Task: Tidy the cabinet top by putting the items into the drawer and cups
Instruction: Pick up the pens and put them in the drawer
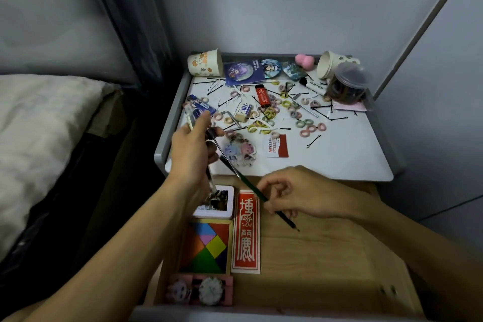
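Note:
The white cabinet top (339, 154) is strewn with several small hair ties (311, 127), black hairpins (313, 140), a red lighter (262, 96), badges (241, 71) and a keychain charm (239, 150). Two paper cups lie tipped at the back, one at the left (205, 62) and one at the right (330, 64). The wooden drawer (313, 256) below stands open. My left hand (192, 154) grips a bundle of pens above the drawer's left side. My right hand (295, 195) pinches a dark green pencil (257, 192) that slants over the drawer.
In the drawer lie a colourful tangram (206, 246), a red bookmark (245, 232), a white tin (217, 202) and a pink case with watch faces (198, 291). A clear jar (346, 85) stands at the back right. A bed (39, 125) is on the left.

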`<state>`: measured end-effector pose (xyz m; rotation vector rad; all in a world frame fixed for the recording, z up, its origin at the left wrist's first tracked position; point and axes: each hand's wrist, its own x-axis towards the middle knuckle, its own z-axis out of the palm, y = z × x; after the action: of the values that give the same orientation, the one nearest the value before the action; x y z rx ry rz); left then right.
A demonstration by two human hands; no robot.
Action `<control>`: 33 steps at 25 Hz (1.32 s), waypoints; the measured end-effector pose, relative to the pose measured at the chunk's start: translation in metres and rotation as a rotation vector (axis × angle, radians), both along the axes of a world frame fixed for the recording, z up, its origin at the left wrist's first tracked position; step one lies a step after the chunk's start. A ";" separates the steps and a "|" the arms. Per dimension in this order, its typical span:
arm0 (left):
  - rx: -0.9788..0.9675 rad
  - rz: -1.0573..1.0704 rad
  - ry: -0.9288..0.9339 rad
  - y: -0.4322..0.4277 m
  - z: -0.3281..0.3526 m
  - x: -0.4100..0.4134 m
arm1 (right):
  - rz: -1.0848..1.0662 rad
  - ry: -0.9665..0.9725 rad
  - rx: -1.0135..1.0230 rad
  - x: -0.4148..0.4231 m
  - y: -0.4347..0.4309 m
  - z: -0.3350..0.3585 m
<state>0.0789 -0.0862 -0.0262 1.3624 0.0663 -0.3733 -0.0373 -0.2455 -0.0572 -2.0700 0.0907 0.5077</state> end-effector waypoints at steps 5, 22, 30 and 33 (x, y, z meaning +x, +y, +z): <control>0.078 -0.091 0.074 0.019 0.000 -0.006 | 0.231 0.295 -0.196 -0.021 0.017 -0.025; -0.146 -0.069 0.336 0.068 -0.012 -0.003 | -0.375 0.368 -0.140 0.022 0.089 -0.118; -0.217 -0.060 0.403 0.066 -0.019 0.002 | -0.323 0.241 -0.273 0.027 0.093 -0.123; -0.240 -0.043 0.401 0.063 -0.021 -0.001 | -0.285 0.229 -0.295 0.022 0.087 -0.109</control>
<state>0.0782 -0.0233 -0.0471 1.0381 0.3144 -0.6663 -0.0154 -0.1589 -0.1659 -2.2258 0.6191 0.5773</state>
